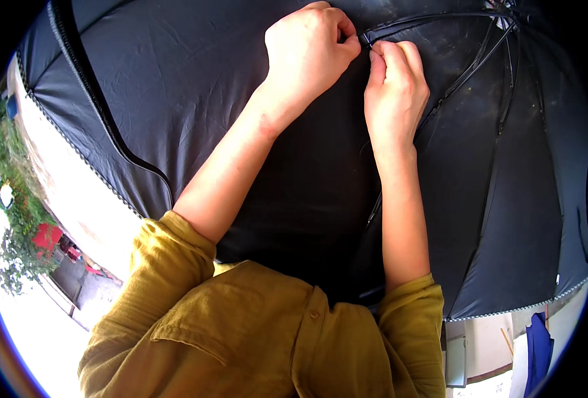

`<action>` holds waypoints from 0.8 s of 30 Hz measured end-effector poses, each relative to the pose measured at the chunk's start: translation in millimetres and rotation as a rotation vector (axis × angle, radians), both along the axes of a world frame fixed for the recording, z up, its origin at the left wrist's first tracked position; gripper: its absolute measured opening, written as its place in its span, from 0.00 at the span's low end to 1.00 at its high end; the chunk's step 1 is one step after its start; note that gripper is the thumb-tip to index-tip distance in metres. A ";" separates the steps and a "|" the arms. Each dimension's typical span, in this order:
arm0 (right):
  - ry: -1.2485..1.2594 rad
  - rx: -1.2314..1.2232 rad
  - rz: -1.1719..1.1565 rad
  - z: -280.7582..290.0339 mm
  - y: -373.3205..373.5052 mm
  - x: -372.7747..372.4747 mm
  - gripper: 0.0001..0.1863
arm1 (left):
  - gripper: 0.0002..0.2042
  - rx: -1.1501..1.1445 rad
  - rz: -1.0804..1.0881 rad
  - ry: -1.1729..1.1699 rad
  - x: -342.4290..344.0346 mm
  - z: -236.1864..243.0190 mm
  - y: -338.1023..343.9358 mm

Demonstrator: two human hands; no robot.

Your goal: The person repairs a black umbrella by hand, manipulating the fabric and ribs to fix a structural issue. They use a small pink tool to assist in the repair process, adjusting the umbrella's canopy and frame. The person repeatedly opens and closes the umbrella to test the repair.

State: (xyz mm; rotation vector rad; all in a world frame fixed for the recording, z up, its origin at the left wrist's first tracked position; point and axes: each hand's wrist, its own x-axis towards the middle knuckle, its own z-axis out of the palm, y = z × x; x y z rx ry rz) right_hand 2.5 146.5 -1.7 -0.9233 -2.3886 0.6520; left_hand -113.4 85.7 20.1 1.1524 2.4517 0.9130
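Our left hand [310, 50] and right hand [397, 86] pinch the thin black rib [430, 19]; checked hem [506, 310] well apart, smooth canopy [174, 86] creased.

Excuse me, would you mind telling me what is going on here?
A person is working bare-handed on a black umbrella, spread open with its ribs showing. The left hand and right hand pinch close together at one dark rib, which runs toward the hub at upper right.
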 end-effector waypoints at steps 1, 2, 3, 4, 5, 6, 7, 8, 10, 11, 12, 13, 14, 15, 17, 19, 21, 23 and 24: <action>0.002 -0.009 -0.001 -0.5 -0.2 -0.1 0.04 | 0.03 0.014 0.003 -0.016 0.4 -0.6 -1.2; 0.005 -0.018 -0.001 -0.8 -0.5 -0.1 0.03 | 0.03 0.028 0.006 -0.031 0.9 -1.1 -2.2; -0.007 -0.020 -0.009 -0.8 -1.2 -0.4 0.03 | 0.03 0.019 0.003 -0.040 1.8 -1.2 -2.8; -0.019 -0.023 -0.016 -0.2 -1.8 -0.8 0.03 | 0.03 0.009 0.000 -0.049 3.3 -1.2 -3.1; -0.031 -0.025 -0.024 0.5 -2.2 -1.0 0.03 | 0.04 -0.001 -0.003 -0.058 4.6 -1.4 -3.4; -0.038 -0.028 -0.018 1.6 -2.1 -1.2 0.03 | 0.04 0.005 0.006 -0.059 5.5 -2.3 -3.6; -0.045 -0.030 -0.013 2.8 -1.8 -1.2 0.03 | 0.04 0.011 0.016 -0.059 6.4 -3.4 -4.1; -0.051 -0.033 -0.007 3.2 -1.9 -1.1 0.03 | 0.04 0.017 0.025 -0.059 6.8 -4.2 -4.8; -0.055 -0.041 0.008 2.6 -1.9 2.1 0.04 | 0.04 -0.006 0.020 -0.052 7.2 -3.6 -4.5; -0.057 -0.045 0.016 2.4 -2.0 3.5 0.04 | 0.04 -0.018 0.018 -0.048 7.4 -3.4 -4.6; -0.062 -0.043 0.020 3.0 -2.1 3.6 0.05 | 0.03 -0.020 0.022 -0.051 7.6 -3.2 -5.2; -0.066 -0.042 0.025 3.9 -2.1 3.4 0.05 | 0.03 -0.023 0.026 -0.053 7.9 -3.0 -5.9; -0.070 -0.040 0.029 4.6 -2.3 3.5 0.05 | 0.03 -0.025 0.030 -0.056 8.2 -2.9 -6.5; -0.075 -0.041 0.031 5.1 -3.1 3.6 0.06 | 0.03 -0.023 0.032 -0.057 8.2 -2.7 -7.4; -0.084 -0.043 0.034 6.4 -5.1 3.8 0.06 | 0.03 -0.018 0.036 -0.060 7.8 -2.2 -9.0; -0.130 -0.032 0.032 8.0 -6.4 3.5 0.06 | 0.03 -0.001 0.041 -0.081 7.4 -2.5 -10.2; -0.188 -0.012 0.034 13.4 -8.3 0.8 0.06 | 0.04 0.012 0.040 -0.099 5.9 -2.6 -11.7; -0.258 0.015 0.039 21.4 -11.0 -2.9 0.06 | 0.04 0.021 0.034 -0.114 3.5 -2.5 -13.1; -0.255 0.028 0.043 21.5 -11.7 -2.3 0.06 | 0.04 0.010 0.032 -0.112 2.6 -1.9 -12.5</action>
